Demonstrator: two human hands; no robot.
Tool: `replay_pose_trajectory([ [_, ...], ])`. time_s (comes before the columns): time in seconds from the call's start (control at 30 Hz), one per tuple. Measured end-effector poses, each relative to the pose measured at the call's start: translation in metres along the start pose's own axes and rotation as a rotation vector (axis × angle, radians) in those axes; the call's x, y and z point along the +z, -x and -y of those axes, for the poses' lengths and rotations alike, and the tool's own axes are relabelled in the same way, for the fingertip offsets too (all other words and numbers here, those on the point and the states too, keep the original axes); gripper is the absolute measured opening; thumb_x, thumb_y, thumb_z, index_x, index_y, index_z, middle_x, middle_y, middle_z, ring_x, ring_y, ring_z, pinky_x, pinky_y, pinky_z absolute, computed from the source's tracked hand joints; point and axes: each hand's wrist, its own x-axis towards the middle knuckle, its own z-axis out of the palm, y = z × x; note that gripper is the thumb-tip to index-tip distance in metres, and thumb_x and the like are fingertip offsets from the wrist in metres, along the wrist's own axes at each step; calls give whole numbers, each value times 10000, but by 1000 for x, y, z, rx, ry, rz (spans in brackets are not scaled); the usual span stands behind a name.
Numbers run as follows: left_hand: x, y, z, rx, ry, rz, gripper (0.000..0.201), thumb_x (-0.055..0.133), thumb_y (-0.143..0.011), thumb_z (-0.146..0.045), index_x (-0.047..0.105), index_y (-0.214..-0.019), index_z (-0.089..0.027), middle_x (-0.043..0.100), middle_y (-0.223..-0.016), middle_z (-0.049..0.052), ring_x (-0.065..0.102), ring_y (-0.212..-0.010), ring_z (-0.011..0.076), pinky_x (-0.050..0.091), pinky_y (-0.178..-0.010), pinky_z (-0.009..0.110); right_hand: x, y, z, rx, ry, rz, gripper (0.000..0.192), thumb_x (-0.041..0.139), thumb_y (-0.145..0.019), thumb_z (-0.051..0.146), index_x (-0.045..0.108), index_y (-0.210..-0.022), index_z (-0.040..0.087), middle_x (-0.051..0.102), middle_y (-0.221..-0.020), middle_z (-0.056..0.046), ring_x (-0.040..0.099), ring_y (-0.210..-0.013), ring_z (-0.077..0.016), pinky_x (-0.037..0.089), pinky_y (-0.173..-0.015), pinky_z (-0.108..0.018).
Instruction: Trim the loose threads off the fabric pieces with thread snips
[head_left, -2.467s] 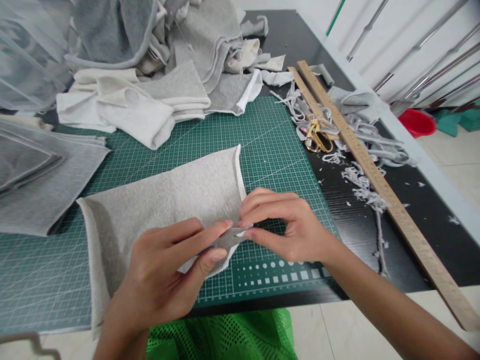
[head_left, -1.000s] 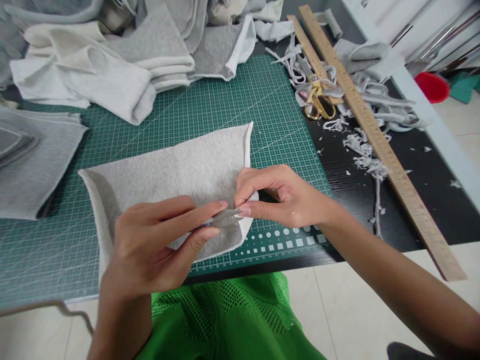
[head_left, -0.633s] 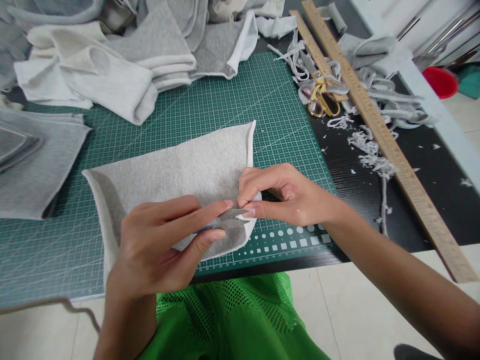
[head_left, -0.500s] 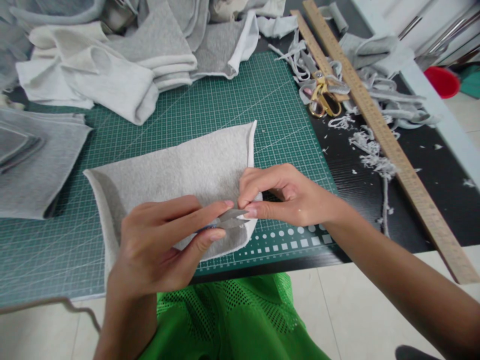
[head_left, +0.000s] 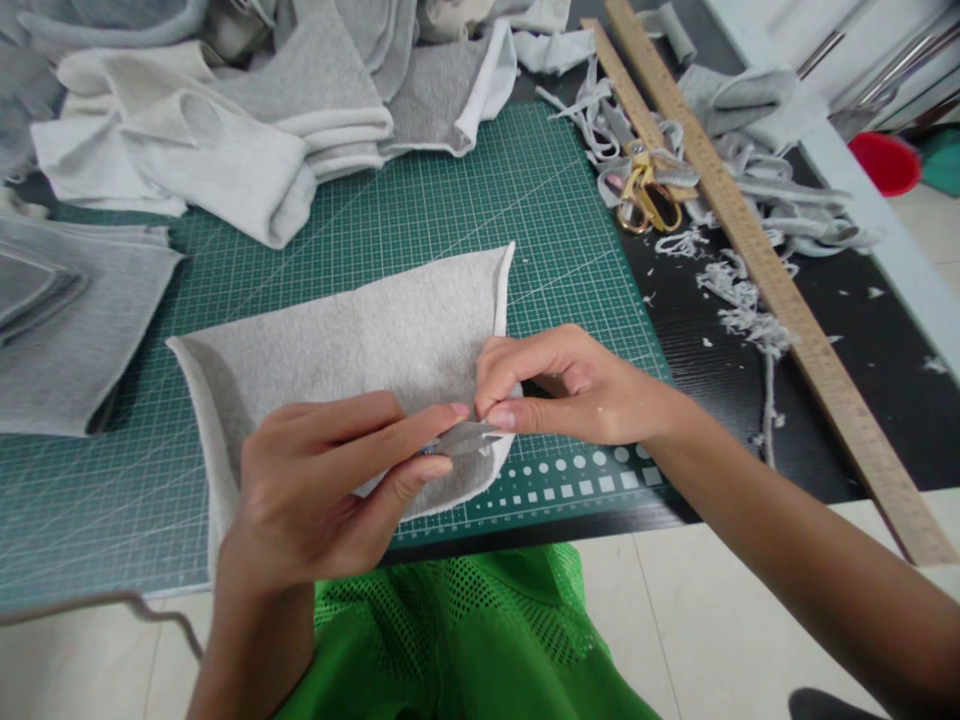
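A grey piece of knit fabric with curled, pale edges lies on the green cutting mat. My left hand is closed round small thread snips, whose pointed metal blades face right; most of their body is hidden in the palm. My right hand pinches the fabric's right edge between thumb and fingertips. The blade tips are right by my right thumb. A small white bit of thread or fabric shows at the tips.
Grey and white fabric piles lie at the back left, and a folded grey stack at the left. Gold-handled scissors, a long wooden ruler and fabric scraps lie on the right.
The snips' blades have closed together, and their tips have shifted slightly right. Both hands otherwise keep nearly the same place, and the fabric lies as before.
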Motion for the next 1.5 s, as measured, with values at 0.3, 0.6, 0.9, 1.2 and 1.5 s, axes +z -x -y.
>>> replay_pose_trajectory([
  [0.3,4,-4,0,7,27,-15,230,648,-938,-202,706,-1151,-268,705,-807,-35,568,-534,62,436,-448,223,1,0,-1,-17,8,-4,82,699,-922,153,721,-849,124,661,-760,-5,585,-788,-106,458,-745,-259],
  [0.6,2,9,4,-123,106,-162,372,690,-903,-250,699,-1264,-337,727,-887,-12,649,-655,103,480,-480,239,0,1,-1,-30,7,-14,123,698,-933,216,715,-846,131,660,-756,-7,585,-783,-115,463,-758,-277],
  [0.9,7,10,1,-58,69,-76,353,681,-904,-225,681,-1249,-297,734,-838,6,672,-650,126,552,-490,240,0,0,-2,-42,-22,-23,54,720,-905,154,730,-857,130,667,-760,-6,592,-769,-110,461,-769,-282],
  [1.2,8,6,0,-33,46,-79,294,649,-929,-225,676,-1220,-252,708,-794,-3,650,-613,115,528,-471,238,1,0,-4,-66,-52,-35,11,732,-894,158,734,-887,150,684,-776,-6,600,-763,-121,479,-778,-311],
  [1.5,10,4,-2,-32,61,-56,258,621,-946,-216,683,-1195,-242,712,-771,-4,630,-554,107,480,-429,241,1,-2,-4,-65,-70,-20,24,723,-896,136,744,-887,134,681,-775,-12,591,-767,-120,465,-779,-310],
])
